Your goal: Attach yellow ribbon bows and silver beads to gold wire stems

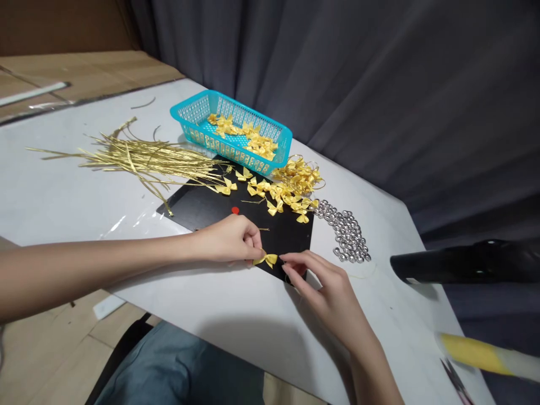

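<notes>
My left hand [236, 239] pinches one side of a small yellow ribbon bow [270, 259] above the near edge of a black mat [194, 203]. Just right of the bow is my right hand [314, 275], thumb and forefinger close together by its tail end; whether something thin is between them is too small to make out. Several loose yellow bows [276, 194] lie on the far part of the mat. Beyond the left hand, a bundle of gold cords [156, 160] spreads over the table, some ends resting on the mat.
A blue plastic basket [278, 167] with yellow bows stands at the back. Beside it are a heap of looped yellow bows [300, 173] and silver beads [348, 233]. A black cylindrical object [455, 261], a yellow-and-white roll [476, 353] and scissors [454, 379] are at the right.
</notes>
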`<state>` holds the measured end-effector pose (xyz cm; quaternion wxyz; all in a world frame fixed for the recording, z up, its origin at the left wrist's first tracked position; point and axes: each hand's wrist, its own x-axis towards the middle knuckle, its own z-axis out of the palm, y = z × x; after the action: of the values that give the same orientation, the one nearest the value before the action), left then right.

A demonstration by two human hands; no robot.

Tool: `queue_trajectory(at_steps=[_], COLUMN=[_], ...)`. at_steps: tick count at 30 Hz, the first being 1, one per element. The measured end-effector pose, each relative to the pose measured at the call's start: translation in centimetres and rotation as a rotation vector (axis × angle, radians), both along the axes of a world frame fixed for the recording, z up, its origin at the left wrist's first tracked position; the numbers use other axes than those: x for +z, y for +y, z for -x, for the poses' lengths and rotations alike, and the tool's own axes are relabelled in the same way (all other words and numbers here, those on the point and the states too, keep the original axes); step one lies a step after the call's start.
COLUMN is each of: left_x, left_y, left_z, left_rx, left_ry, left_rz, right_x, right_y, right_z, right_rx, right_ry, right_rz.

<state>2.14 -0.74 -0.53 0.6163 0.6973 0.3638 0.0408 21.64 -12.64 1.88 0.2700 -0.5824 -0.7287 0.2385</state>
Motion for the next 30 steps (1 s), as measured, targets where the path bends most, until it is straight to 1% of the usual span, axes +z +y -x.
queue_trajectory(at_steps=[4, 8, 20, 30], left_x=[0.0, 0.1, -0.5, 0.2], left_y=[0.1, 0.0, -0.3, -0.5], left_z=[-0.1, -0.1, 0.0, -0.1], left_rx=[0.002, -0.007, -0.018, -0.016], left_ry=[0.023, 0.028, -0.004, 0.004], left_rz=[-0.008, -0.038, -0.083, -0.170], right_x=[-0.9, -1.3, -1.8, -1.8], right_y=[0.4, 0.4, 0.1, 0.3], right_z=[0.5, 1.2, 1.7, 1.5], right_rx=[-0.040, -0.051, -0.037, -0.025], right_ry=[-0.035, -0.058, -0.110, -0.122], right_rz=[-0.069, -0.121, -0.063, -0.061])
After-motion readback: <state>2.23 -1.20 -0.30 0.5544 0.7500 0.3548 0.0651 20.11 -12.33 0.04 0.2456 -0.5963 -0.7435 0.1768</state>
